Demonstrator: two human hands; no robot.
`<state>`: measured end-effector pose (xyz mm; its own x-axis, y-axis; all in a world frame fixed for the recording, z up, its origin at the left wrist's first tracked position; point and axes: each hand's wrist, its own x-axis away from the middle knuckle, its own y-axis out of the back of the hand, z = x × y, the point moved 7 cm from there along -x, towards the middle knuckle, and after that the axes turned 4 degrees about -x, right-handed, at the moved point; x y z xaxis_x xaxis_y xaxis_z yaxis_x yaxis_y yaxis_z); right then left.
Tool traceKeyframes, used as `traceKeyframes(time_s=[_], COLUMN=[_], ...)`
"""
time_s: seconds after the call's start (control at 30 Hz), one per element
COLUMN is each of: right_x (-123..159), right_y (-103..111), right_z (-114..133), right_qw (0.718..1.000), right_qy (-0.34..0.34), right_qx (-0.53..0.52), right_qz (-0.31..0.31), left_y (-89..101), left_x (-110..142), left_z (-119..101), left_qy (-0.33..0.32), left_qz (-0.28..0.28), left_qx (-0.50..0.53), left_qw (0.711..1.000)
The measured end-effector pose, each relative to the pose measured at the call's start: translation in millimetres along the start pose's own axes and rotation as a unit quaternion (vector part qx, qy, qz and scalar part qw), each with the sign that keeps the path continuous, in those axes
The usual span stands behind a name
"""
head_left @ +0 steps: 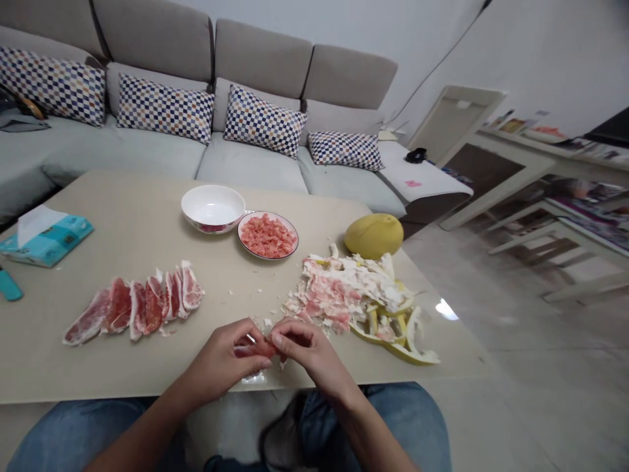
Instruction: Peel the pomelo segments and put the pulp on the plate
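My left hand (pixel 230 356) is closed around a reddish pomelo segment (pixel 256 351) near the table's front edge. Thumb and fingers of my right hand (pixel 307 351) pinch together at the segment's right end, touching it. Left of my hands lies a row of pomelo segments (pixel 154 305) with pale skin and red flesh. Beyond my hands stands a plate (pixel 240 244) heaped with pink pomelo pulp (pixel 268 236). To the right, a pile of white and pink peel scraps (pixel 339 292) rests beside thick yellow rinds (pixel 415 354).
A white bowl (pixel 213 206) touches or nearly touches the plate. One whole yellow pomelo (pixel 374 236) sits behind the scraps. A blue tissue pack (pixel 54 239) and a teal-handled object (pixel 8 286) lie at the left. A grey sofa (pixel 250 167) runs behind the table (pixel 142 203).
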<state>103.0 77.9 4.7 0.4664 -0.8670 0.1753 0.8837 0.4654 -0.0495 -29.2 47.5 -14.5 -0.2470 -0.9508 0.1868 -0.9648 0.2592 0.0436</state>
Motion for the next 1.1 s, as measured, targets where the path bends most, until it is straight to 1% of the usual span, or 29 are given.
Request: traceKeyframes(time_s=[0.17, 0.33, 0.43, 0.53, 0.6, 0.7, 0.77, 0.87, 0.9, 0.93, 1.0, 1.03, 1.1], right_x=[0, -5, -7, -7, -11, -32, -59, -108, -124, -139, -162, -169, -171], right_y=[-2, -7, -8, -9, -6, 12, 31, 65, 75, 83, 93, 95, 93], right_z=[-18, -26, -27, -27, -26, -17, -8, 7, 11, 16, 25, 29, 38], right_qw=[0.989, 0.953, 0.936, 0.936, 0.952, 0.980, 0.986, 0.983, 0.980, 0.977, 0.970, 0.967, 0.962], right_qy=[-0.059, -0.089, -0.097, -0.100, -0.094, -0.055, -0.020, 0.030, 0.041, 0.049, 0.061, 0.066, 0.079], right_qx=[-0.139, -0.288, -0.339, -0.338, -0.291, -0.178, -0.118, -0.033, -0.003, 0.026, 0.077, 0.099, 0.134], right_qz=[0.004, 0.002, -0.005, -0.010, -0.021, -0.070, -0.114, -0.180, -0.194, -0.207, -0.221, -0.225, -0.226], left_y=[2.8, 2.1, 3.1, 6.0, 7.8, 8.8, 8.3, 4.4, 3.1, 2.4, 1.9, 2.0, 1.8], left_x=[-3, -4, -4, -4, -6, -12, -15, -19, -20, -21, -22, -22, -20], left_z=[1, 3, 4, 3, 3, 7, 16, 32, 36, 39, 41, 40, 38], left_qy=[0.009, 0.008, 0.012, 0.008, 0.001, 0.001, 0.025, 0.089, 0.104, 0.112, 0.116, 0.115, 0.112], left_qz=[-0.011, -0.005, -0.004, -0.002, 0.000, -0.004, -0.019, -0.040, -0.041, -0.040, -0.029, -0.023, -0.009], left_qx=[0.019, 0.037, 0.055, 0.086, 0.122, 0.213, 0.308, 0.443, 0.469, 0.483, 0.488, 0.484, 0.473], left_qw=[1.000, 0.999, 0.998, 0.996, 0.993, 0.977, 0.951, 0.891, 0.876, 0.868, 0.865, 0.867, 0.874])
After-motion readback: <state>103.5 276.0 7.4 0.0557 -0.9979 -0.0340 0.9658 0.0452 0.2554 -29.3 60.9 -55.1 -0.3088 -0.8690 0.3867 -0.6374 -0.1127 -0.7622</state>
